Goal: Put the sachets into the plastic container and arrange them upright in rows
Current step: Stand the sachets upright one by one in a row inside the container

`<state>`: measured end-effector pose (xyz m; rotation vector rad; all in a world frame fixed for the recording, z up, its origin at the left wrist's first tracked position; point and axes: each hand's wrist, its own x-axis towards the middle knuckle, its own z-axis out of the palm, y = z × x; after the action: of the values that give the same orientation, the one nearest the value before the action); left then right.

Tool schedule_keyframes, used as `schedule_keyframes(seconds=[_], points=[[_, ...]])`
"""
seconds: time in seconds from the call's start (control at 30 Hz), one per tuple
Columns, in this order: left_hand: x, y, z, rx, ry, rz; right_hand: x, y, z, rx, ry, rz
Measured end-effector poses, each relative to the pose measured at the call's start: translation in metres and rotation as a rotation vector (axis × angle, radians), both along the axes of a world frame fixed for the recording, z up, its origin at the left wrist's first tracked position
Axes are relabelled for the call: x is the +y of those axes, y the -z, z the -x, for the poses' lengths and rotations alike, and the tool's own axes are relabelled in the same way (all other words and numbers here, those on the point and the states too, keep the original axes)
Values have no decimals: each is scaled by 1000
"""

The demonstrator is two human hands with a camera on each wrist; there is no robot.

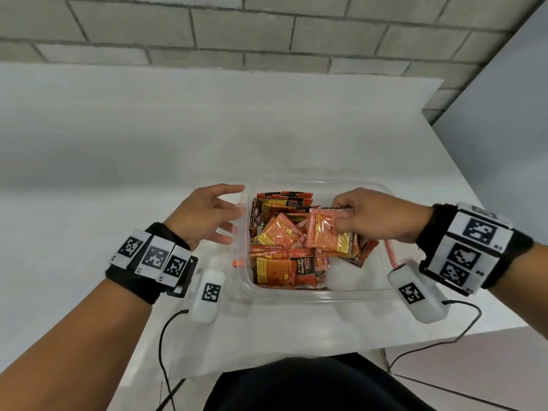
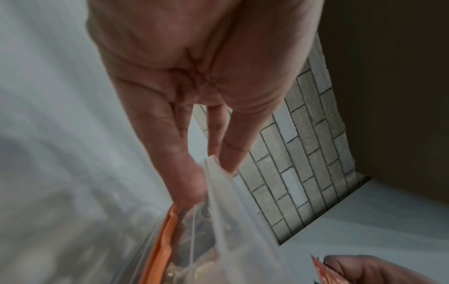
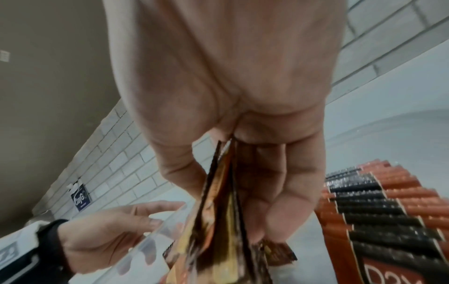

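Note:
A clear plastic container (image 1: 314, 295) stands on the white table. Several orange and black sachets stand upright in a row (image 1: 284, 200) along its far wall; others lie loose and flat (image 1: 275, 268) on the near left floor. My right hand (image 1: 376, 215) hovers over the middle and pinches a small bunch of sachets (image 1: 323, 232), seen edge-on in the right wrist view as a bunch (image 3: 218, 230). My left hand (image 1: 213, 215) has straight, spread fingers touching the container's left wall (image 2: 233, 221). It holds nothing.
The table's right edge (image 1: 486, 203) runs close to the container, with floor beyond. A brick wall (image 1: 267, 31) backs the table. Orange clips sit on the container's left side (image 1: 237, 263) and right side (image 1: 391, 253). Black cables (image 1: 166, 336) trail from both wrists.

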<state>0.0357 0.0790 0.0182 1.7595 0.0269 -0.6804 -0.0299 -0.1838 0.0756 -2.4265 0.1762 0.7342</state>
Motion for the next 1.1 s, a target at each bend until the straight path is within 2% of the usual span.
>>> schedule_keyframes(seconds=[0.13,0.3,0.6,1.03,1.1], points=[[0,0,0,1,3,0,3,-5,-3,-34,90,-116],[0,0,0,2,3,1,26,4,-3,106,45,-263],[0,0,2,6,-15,23,63,24,-2,35,-411,90],[0,2,2,-13,-9,2,66,29,2,72,-508,80],[1,-1,0,-70,-14,-46,64,23,1,45,-506,72]])
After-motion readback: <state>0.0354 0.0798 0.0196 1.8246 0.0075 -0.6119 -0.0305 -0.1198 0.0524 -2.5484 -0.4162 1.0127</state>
